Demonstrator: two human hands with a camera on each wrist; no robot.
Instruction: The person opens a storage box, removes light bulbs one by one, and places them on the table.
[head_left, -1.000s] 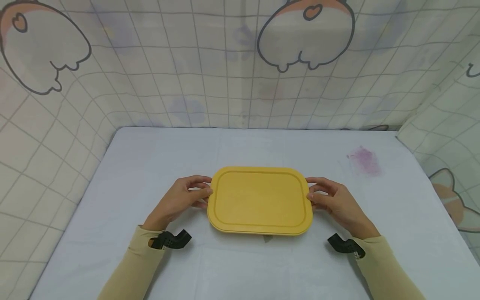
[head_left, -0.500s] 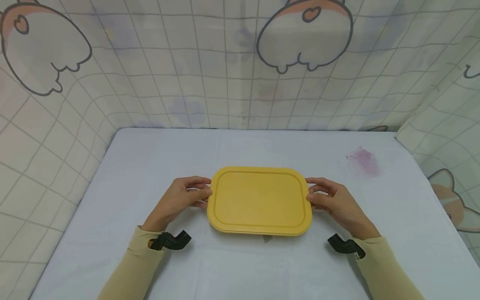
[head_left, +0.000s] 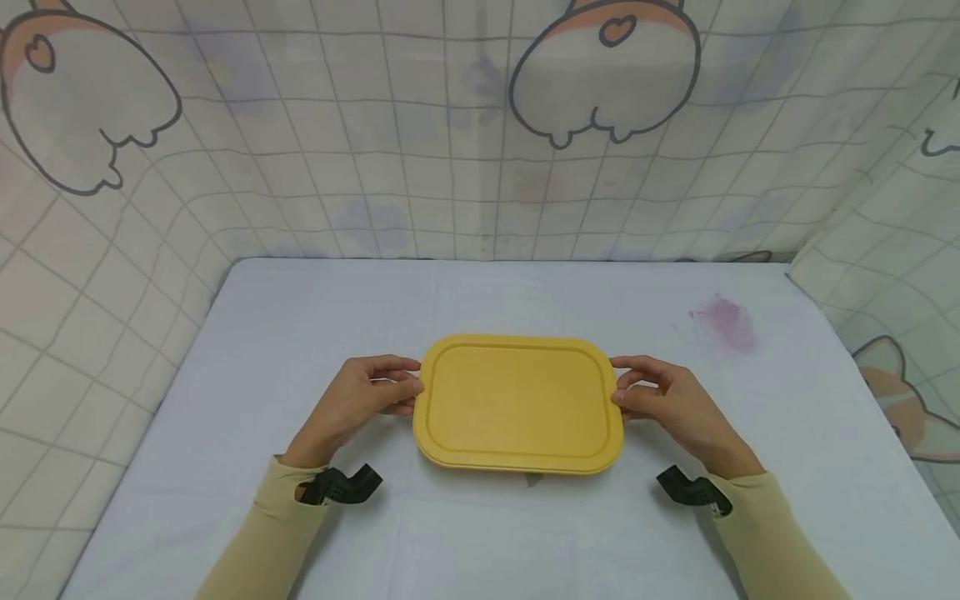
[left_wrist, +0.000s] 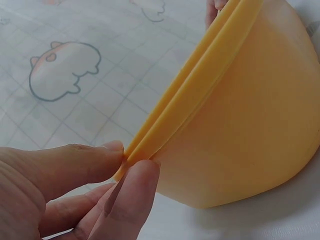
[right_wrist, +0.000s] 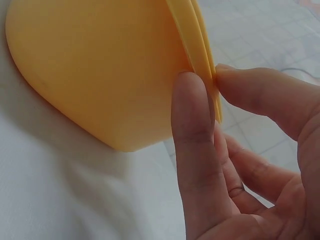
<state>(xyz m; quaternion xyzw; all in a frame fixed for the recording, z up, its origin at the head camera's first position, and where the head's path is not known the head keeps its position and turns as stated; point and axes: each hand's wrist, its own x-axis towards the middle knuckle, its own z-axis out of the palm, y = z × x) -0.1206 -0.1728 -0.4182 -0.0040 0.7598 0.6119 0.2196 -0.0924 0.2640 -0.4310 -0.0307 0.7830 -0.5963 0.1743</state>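
Note:
A yellow rectangular food container with rounded corners stands on the white table, its flat yellow lid (head_left: 517, 406) facing up in the head view. At the container's left end, my left hand (head_left: 360, 400) pinches the rim between thumb and fingers. My right hand (head_left: 667, 402) pinches the opposite end in the same way. The left wrist view shows the smooth container body (left_wrist: 240, 125) narrowing downward beneath the doubled edge of lid and rim. In the right wrist view, a finger (right_wrist: 192, 115) presses under the rim and the thumb lies against the lid's edge. The container's inside is hidden by the lid.
A white cloth covers the table (head_left: 480, 542), with a pink stain (head_left: 726, 323) towards the back right. Grid-patterned curtains (head_left: 420, 167) with cartoon animals hang behind and along both sides. A small dark mark (head_left: 534, 480) shows at the container's front edge.

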